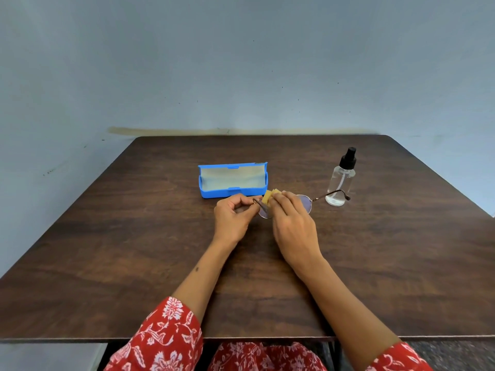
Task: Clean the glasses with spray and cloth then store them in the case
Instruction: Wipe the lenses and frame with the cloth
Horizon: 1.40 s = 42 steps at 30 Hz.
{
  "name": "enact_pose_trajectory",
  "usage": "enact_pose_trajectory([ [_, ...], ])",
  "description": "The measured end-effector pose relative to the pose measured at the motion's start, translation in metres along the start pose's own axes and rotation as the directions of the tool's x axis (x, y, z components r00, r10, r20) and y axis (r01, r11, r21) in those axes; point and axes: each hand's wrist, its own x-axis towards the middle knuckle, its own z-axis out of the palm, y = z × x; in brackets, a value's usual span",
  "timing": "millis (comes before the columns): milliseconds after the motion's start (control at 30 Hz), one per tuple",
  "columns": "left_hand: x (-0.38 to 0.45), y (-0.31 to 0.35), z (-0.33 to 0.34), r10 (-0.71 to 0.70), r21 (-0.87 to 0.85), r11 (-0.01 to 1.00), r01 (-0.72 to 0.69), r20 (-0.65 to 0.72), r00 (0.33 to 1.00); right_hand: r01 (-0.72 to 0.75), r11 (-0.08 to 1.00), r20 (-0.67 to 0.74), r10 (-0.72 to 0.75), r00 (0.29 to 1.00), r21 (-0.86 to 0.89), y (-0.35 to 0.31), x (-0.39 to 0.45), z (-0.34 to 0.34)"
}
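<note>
Glasses (308, 203), frame centre, left hand (233, 216) pinching the frame's left end, right hand (292, 223) pinching yellow cloth (269, 197) on the lens: wipe gently, steadying the frame, open case (233, 194) just behind.

On the dark wood-grain table (112, 250), three things crowd the middle toward the far edge: an open blue plastic glasses case (232, 180), two hands holding thin metal-framed glasses (305, 203) just in front of it, and an upright clear spray bottle with a black pump top (340, 180) to the right, with one glasses arm reaching across its front. The gap between case and bottle is narrow. Bare tabletop lies along the left edge, the right edge and both far corners, while two forearms cross the near edge.
</note>
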Motion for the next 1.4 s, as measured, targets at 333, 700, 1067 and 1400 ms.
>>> enact_pose_trajectory([
  [333,0.0003,0.0001,-0.0004,-0.024,-0.019,1.0,0.024,-0.009,1.0,0.032,0.996,-0.005,-0.032,0.999,0.08,-0.0039,-0.0028,-0.0002],
  [700,0.0008,-0.0004,-0.0006,-0.023,-0.031,0.999,0.023,-0.002,1.0,0.029,0.997,-0.01,-0.028,1.0,0.07,-0.0045,-0.0025,-0.0011],
  [1067,0.0006,0.001,-0.0004,-0.034,-0.02,0.999,0.034,0.004,0.999,0.043,0.996,-0.038,-0.04,0.998,0.073,-0.0048,-0.0037,0.0006],
  [1400,0.0016,-0.0006,-0.0008,-0.05,-0.008,0.999,0.05,-0.002,0.999,0.087,0.991,-0.004,-0.087,0.996,0.098,-0.008,-0.0084,0.0024],
])
